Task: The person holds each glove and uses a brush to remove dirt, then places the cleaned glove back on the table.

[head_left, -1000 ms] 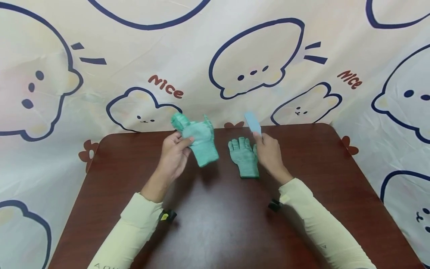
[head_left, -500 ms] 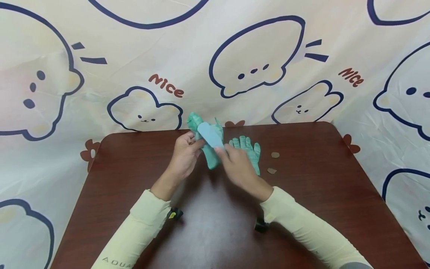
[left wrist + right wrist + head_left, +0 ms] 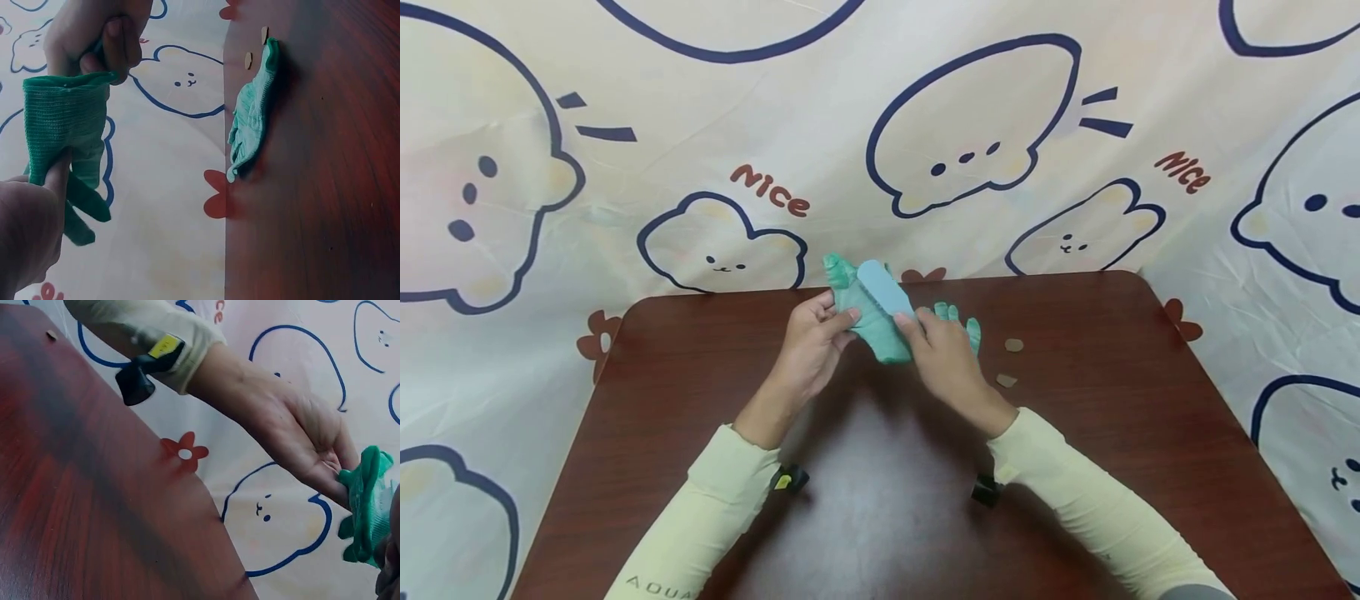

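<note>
Cartoon-printed cloth (image 3: pixel 970 100) backs a dark table (image 3: pixel 880 517). Over its far part, the left hand (image 3: pixel 811 342) pinches a green glove (image 3: pixel 874 329) by its left side; the right hand (image 3: pixel 951 354), opposite, grips a blue tool (image 3: pixel 883 287), its long axis slanting up-left from that hand, overlapping the glove; contact between them cannot be told.

Two small brown pieces (image 3: pixel 1014 345) lie on a reddish-brown table (image 3: pixel 865 517) before a pale cartoon-printed backdrop (image 3: pixel 820 117)
</note>
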Demonstrator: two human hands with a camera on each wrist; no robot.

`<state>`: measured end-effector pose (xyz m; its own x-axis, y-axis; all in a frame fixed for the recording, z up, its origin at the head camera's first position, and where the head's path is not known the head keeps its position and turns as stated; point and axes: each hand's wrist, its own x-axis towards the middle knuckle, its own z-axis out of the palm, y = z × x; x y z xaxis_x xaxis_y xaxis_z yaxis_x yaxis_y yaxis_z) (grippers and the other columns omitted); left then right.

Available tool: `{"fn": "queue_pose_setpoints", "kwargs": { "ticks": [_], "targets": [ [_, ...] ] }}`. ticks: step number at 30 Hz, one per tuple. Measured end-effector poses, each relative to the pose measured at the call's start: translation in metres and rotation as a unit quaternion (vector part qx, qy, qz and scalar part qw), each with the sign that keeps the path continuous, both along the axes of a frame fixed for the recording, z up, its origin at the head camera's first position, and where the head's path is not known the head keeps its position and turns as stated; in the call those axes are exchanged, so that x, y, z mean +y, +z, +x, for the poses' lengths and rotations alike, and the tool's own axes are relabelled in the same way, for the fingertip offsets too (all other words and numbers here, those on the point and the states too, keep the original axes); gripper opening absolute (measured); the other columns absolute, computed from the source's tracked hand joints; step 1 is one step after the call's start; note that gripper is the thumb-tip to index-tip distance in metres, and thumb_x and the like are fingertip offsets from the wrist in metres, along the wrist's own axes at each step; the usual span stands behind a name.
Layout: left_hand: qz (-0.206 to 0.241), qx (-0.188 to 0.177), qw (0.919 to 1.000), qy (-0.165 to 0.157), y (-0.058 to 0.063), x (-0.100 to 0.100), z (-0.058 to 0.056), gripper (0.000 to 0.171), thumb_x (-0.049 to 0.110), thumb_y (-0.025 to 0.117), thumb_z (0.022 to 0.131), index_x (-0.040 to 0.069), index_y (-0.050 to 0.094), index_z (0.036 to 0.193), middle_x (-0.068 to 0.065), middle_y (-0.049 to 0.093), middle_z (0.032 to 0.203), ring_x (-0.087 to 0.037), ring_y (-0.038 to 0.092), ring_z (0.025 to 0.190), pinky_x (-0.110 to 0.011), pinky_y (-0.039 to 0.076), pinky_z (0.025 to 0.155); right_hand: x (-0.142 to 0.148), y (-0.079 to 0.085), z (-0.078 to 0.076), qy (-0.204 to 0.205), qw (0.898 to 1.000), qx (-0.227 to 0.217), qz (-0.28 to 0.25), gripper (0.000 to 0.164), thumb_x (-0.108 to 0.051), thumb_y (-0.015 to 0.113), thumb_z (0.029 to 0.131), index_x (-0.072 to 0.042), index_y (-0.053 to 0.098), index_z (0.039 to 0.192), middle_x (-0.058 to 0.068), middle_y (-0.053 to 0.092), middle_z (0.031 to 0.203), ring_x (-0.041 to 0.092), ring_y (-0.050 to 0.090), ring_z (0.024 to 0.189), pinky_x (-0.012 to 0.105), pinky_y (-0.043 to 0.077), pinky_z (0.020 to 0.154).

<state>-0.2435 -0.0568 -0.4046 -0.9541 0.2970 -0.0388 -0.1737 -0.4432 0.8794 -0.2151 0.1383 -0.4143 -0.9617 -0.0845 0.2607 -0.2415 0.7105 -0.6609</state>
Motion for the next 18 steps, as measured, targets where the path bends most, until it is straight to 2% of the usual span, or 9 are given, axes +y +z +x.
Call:
{"fn": "queue_pose_setpoints", "kwargs": {
  "ticks": [4,7,10,12,15,18],
  "targets": [
    [0.017,-0.001,0.9998,0.012,-0.001,-0.002,0.001,0.047,-0.01,0.05,0.102,-0.013,0.038,0.147,-0.018,0.059,0.138,-0.016,0.066,0.118,-0.032,0.056,0.101,0.017,-0.006,-0.012,-0.026,0.999,-0.015,-0.022,0.05,-0.048,0.042,0.109,-0.007,0.056,0.085,0.004,0.045,0.062,0.02,0.045,0.055,0.032,0.037,0.051],
    [0.03,0.014,0.999,0.031,0.001,-0.011,0.003,0.041,-0.012,0.049,0.1,-0.012,0.042,0.141,-0.012,0.061,0.128,-0.013,0.066,0.113,-0.028,0.057,0.099,0.038,-0.011,-0.024,-0.079,0.994,-0.059,-0.052,0.057,-0.054,0.036,0.109,-0.006,0.057,0.087,0.004,0.048,0.066,0.022,0.044,0.056,0.035,0.036,0.053],
    [0.045,0.033,0.9974,0.047,0.004,-0.022,0.003,0.036,-0.013,0.048,0.1,-0.008,0.044,0.136,-0.01,0.06,0.126,-0.013,0.065,0.114,-0.027,0.057,0.099,0.054,-0.011,-0.031,-0.104,0.986,-0.097,-0.088,0.061,-0.06,0.035,0.107,-0.007,0.054,0.084,0.006,0.048,0.069,0.024,0.041,0.058,0.036,0.035,0.052],
    [0.053,0.038,0.9966,0.05,0.005,-0.026,0.002,0.035,-0.012,0.048,0.1,-0.006,0.045,0.134,-0.01,0.059,0.128,-0.013,0.064,0.116,-0.027,0.056,0.1,0.056,-0.007,-0.03,-0.094,0.984,-0.103,-0.108,0.062,-0.063,0.036,0.105,-0.009,0.053,0.082,0.007,0.049,0.07,0.025,0.04,0.058,0.037,0.032,0.052],
    [0.052,0.037,0.997,0.043,0.006,-0.027,0.001,0.035,-0.01,0.05,0.101,-0.006,0.045,0.136,-0.01,0.059,0.13,-0.014,0.064,0.117,-0.028,0.056,0.101,0.047,0.0,-0.024,-0.06,0.986,-0.08,-0.133,0.06,-0.064,0.04,0.104,-0.011,0.052,0.08,0.005,0.048,0.066,0.022,0.039,0.056,0.034,0.032,0.051],
    [0.041,0.032,0.9982,0.031,0.004,-0.022,0.0,0.037,-0.008,0.052,0.102,-0.007,0.045,0.139,-0.009,0.06,0.131,-0.015,0.064,0.118,-0.03,0.056,0.102,0.029,0.007,-0.01,-0.014,0.987,-0.05,-0.152,0.056,-0.06,0.044,0.105,-0.011,0.051,0.078,0.002,0.044,0.062,0.019,0.037,0.054,0.032,0.031,0.052]
  ]
}}
